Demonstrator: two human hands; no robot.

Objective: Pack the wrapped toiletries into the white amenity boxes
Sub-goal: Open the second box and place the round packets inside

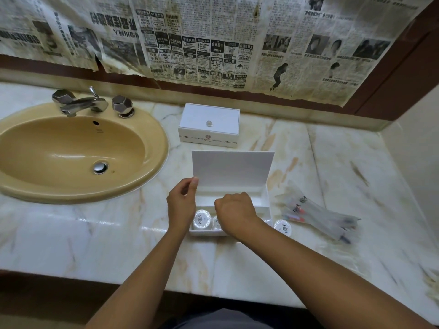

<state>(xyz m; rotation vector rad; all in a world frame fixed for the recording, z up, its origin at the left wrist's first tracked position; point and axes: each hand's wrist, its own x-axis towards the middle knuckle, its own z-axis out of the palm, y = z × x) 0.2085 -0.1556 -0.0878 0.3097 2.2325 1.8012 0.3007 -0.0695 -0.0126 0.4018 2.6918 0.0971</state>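
the open white amenity box (262, 202) sits on the marble counter just in front of me, a smooth rectangular box with its flat lid (232, 167) standing upright at the back. my left hand (181, 203) pinches the lid's lower left corner between thumb and curled fingers. my right hand (234, 213) hangs over the middle of the box, knuckles up and fingers curled downward inside it; i cannot tell whether it is gripping anything. in the near left compartment lies a round wrapped soap (201, 220), white pleated paper with a small dark emblem, and a second one (216, 223) beside it is half hidden under my right hand. a third round soap (282, 227) lies on the counter just beside the box's right end. farther right is a loose pile of long frosted plastic sachets (318, 213), crinkly and translucent, with hints of red and dark items inside. behind the open box stands a closed white box (209, 125) with a small clear knob on its lid and a printed logo on the front. to the left is an oval mustard-yellow basin (152, 160) with faceted chrome taps (80, 103). yellowed newspaper (213, 43) covers the wall above the glossy, veined countertop (95, 233).
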